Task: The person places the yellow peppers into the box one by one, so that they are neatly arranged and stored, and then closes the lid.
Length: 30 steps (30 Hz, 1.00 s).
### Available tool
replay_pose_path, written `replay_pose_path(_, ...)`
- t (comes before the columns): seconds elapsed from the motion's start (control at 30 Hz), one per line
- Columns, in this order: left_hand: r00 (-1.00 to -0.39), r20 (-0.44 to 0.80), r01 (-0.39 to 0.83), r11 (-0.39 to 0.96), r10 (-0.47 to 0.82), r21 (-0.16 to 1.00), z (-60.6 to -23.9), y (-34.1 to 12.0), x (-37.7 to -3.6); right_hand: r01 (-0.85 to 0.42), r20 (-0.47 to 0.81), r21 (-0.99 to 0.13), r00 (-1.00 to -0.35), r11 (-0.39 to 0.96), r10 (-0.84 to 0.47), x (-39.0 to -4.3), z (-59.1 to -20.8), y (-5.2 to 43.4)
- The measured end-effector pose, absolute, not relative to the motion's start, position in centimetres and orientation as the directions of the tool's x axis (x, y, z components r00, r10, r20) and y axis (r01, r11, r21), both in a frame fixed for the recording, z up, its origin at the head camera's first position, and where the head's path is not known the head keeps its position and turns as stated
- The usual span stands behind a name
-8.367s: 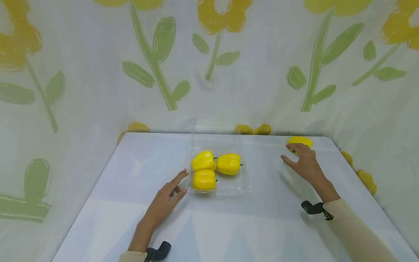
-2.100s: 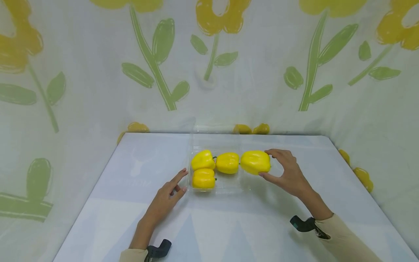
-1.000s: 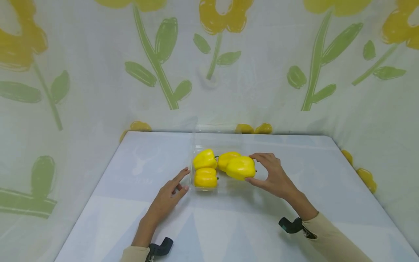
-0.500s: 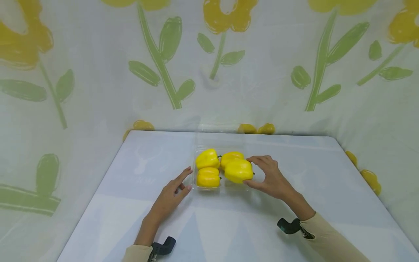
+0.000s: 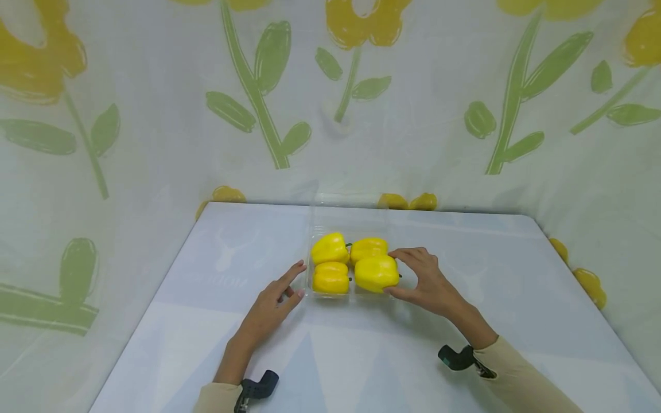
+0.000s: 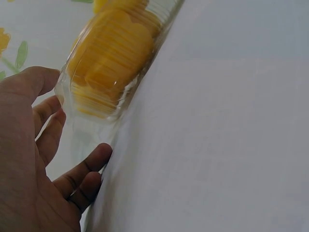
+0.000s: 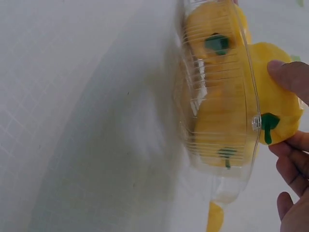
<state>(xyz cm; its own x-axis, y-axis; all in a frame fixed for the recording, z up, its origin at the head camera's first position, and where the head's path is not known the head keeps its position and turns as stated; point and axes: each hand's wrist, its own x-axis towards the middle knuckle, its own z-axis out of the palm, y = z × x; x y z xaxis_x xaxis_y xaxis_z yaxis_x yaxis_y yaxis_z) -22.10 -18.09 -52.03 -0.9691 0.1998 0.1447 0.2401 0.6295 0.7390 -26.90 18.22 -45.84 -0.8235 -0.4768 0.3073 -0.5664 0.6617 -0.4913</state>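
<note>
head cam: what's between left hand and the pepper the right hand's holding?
Head view: the front-left pepper in the clear tray lies between the left hand and the held pepper.

Glossy peppers (image 5: 376, 273), clear ribbed plastic tray (image 7: 219, 104)

- Your right hand (image 5: 428, 281) grips a yellow pepper (image 5: 376, 273) at the near right corner of the clear tray (image 5: 391, 241).
- Three more peppers (image 5: 330, 248) lie in that tray, touching one another.
- Your left hand (image 5: 271, 307) rests on the desk (image 5: 206, 321), fingers stretched out, fingertips at the tray's near left edge.
- A flowered cloth (image 5: 155, 115) hangs behind the desk.
</note>
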Motion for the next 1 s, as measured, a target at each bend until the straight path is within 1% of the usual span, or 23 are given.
replay_pose_path(0.53, -0.962, 0.163, 0.267, 0.625, 0.22, 0.733, -52.1, -18.3, -22.3, -0.618, 0.328, -0.494, -0.783, 0.611, -0.528, -27.0, -46.6, 18.3)
replay_pose_path(0.87, -0.961, 0.164, 0.27, 0.621, 0.223, 0.735, -52.3, -18.3, -22.5, -0.619, 0.338, -0.51, -0.783, 0.597, -0.523, -27.2, -47.0, 18.4)
replay_pose_path(1.0, -0.962, 0.161, 0.266, 0.623, 0.22, 0.736, -52.3, -18.3, -22.5, -0.634, 0.347, -0.502, -0.77, 0.588, -0.535, -27.4, -46.9, 18.3)
